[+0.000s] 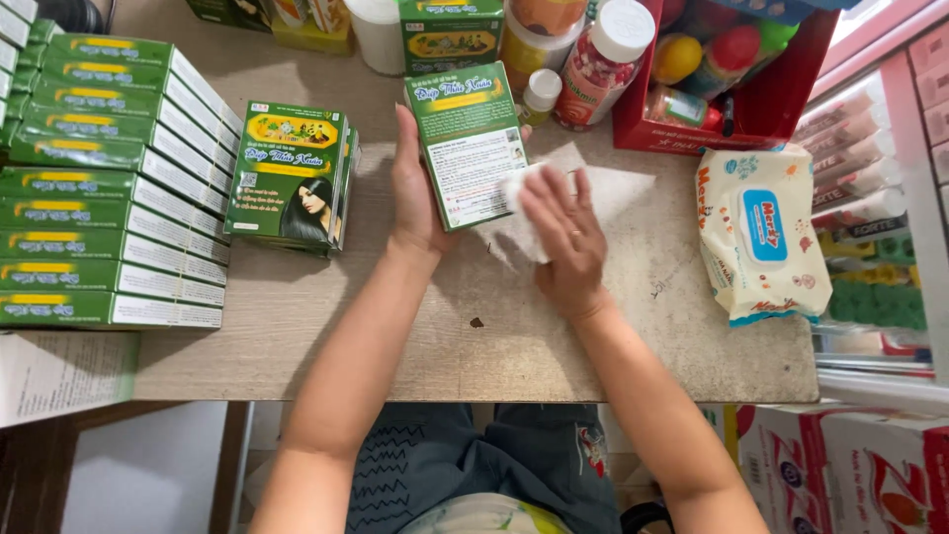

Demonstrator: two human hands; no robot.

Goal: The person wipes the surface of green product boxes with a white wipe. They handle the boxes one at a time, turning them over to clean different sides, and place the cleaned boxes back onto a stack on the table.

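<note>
Right now the left hand [413, 193] grips a green box [469, 143] by its left edge, fingers curled behind it, thumb on its face, holding it tilted above the table [554, 336]; the right hand [565, 242] presses a white wipe [522, 222] against the box's lower right corner, fingers nearly flat on the wipe; judging by this, wiping is underway; left of the fingers lie a small pile of like boxes [292, 178] and a tall stack [109, 178]; which are already wiped I cannot tell; a wipes pack [756, 237] lies right of the fingers.
</note>
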